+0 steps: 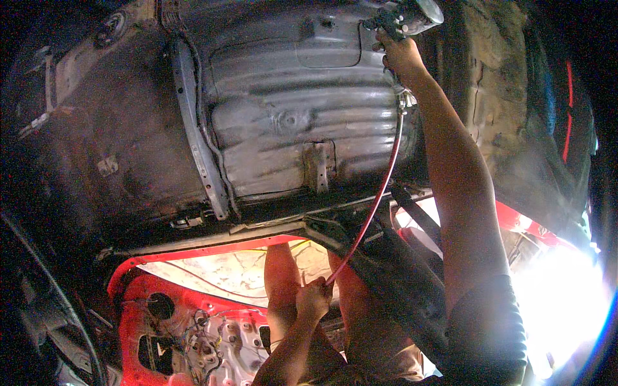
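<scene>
At the upper right, my right hand point(403, 56) is closed round the handle of a spray gun point(390, 24), my arm stretched far out. A metal cup point(421, 15) sits on the gun, its round end toward the right. From the fitting below the handle, a thin red hose point(383, 186) curves down to my left hand point(313, 300), whose fingers are wrapped round it in front of my legs. Beside the gun spreads a dark ribbed floor panel point(270, 119) of a car body, shiny near the gun and duller to the left.
A narrow metal rail point(196, 145) with a cable beside it crosses the panel. The raised sill point(212, 248) divides it from a red door point(138, 321) with bare inner metal and wiring. A dark strap point(417, 212) lies near my right arm. Bright light glares at the lower right.
</scene>
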The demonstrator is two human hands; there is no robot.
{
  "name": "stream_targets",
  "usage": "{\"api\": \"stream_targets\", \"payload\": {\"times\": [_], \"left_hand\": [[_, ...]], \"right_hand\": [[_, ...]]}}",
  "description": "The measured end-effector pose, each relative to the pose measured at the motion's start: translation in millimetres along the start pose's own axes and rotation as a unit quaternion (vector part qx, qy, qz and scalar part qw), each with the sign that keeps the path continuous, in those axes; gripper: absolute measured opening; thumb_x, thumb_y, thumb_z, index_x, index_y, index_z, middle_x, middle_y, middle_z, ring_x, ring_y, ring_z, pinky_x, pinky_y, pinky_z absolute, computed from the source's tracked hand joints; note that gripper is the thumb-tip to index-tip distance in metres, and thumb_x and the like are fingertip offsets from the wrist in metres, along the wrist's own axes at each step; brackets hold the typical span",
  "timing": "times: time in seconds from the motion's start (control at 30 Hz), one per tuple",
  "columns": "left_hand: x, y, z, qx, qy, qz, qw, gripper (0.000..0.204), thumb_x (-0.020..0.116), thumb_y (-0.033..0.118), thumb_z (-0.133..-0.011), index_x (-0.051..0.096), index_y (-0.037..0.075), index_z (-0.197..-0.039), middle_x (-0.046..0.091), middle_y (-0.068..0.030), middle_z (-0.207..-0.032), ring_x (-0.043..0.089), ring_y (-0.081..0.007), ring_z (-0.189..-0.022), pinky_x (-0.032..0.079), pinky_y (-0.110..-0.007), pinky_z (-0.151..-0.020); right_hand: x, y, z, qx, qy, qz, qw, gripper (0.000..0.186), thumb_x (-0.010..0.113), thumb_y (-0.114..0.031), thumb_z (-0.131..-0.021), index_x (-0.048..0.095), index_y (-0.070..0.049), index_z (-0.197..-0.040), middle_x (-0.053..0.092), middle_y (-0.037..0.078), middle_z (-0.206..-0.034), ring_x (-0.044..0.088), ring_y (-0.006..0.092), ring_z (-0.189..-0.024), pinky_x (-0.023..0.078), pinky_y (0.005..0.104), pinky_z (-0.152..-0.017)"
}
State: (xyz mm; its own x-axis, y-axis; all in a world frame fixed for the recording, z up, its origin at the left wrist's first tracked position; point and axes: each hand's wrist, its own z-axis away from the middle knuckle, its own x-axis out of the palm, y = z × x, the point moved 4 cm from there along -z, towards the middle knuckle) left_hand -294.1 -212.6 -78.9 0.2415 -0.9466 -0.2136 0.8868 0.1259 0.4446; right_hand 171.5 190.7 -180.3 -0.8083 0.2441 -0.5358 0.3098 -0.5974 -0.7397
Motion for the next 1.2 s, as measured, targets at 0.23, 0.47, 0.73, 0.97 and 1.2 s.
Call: {"api": "stream_targets", "payload": {"times": [0.23,0.47,0.73,0.97,1.2], "left_hand": [[2.7,11.0,-6.1,0.002,0.022,0.012,1.000,0.039,0.054,0.041,-0.099,0.063,0.006,-0.085,0.068,-0.0225,-0.077,0.069,-0.0441,-0.071,0.054,-0.055,-0.065],[5.4,13.7,-9.8,0.024,0.022,0.025,0.999,0.040,0.052,0.041,-0.100,0.065,0.005,-0.087,0.069,-0.0233,-0.079,0.069,-0.0444,-0.072,0.055,-0.055,-0.066],[6.1,11.8,-5.4,0.008,-0.034,0.005,0.999,0.039,0.051,0.039,-0.101,0.065,0.004,-0.088,0.069,-0.0221,-0.079,0.069,-0.0431,-0.072,0.055,-0.054,-0.067],[19.5,5.0,-4.0,0.015,-0.041,-0.003,0.999,0.039,0.050,0.039,-0.101,0.065,0.004,-0.090,0.069,-0.0210,-0.078,0.070,-0.0428,-0.073,0.056,-0.054,-0.069],[25.2,-9.0,-2.3,0.011,-0.007,0.019,1.000,0.037,0.053,0.038,-0.099,0.065,0.004,-0.090,0.070,-0.0211,-0.081,0.069,-0.0429,-0.073,0.056,-0.053,-0.069]], "right_hand": [[0.5,-4.4,-11.9,-0.013,0.065,0.271,0.960,0.046,0.065,-0.042,-0.094,0.066,0.002,-0.109,0.072,0.015,-0.088,0.063,0.0218,-0.065,0.051,0.0385,-0.063],[-4.4,7.4,-18.6,-0.001,0.066,0.283,0.957,0.044,0.062,-0.044,-0.096,0.067,-0.001,-0.107,0.069,0.012,-0.079,0.063,0.0228,-0.064,0.052,0.0405,-0.063],[3.2,-6.6,9.7,0.017,-0.035,-0.026,0.999,0.038,0.066,-0.037,-0.097,0.067,0.000,-0.090,0.055,0.002,-0.064,0.047,0.0114,-0.051,0.043,0.0328,-0.051],[-7.0,9.0,9.4,-0.044,0.047,0.211,0.975,0.045,0.063,-0.043,-0.097,0.067,0.002,-0.094,0.064,0.007,-0.072,0.058,0.0178,-0.060,0.048,0.0364,-0.060],[-19.1,21.9,30.5,-0.038,0.074,0.287,0.954,0.043,0.061,-0.043,-0.098,0.069,-0.001,-0.097,0.066,0.008,-0.080,0.059,0.0195,-0.073,0.049,0.0376,-0.071]]}}
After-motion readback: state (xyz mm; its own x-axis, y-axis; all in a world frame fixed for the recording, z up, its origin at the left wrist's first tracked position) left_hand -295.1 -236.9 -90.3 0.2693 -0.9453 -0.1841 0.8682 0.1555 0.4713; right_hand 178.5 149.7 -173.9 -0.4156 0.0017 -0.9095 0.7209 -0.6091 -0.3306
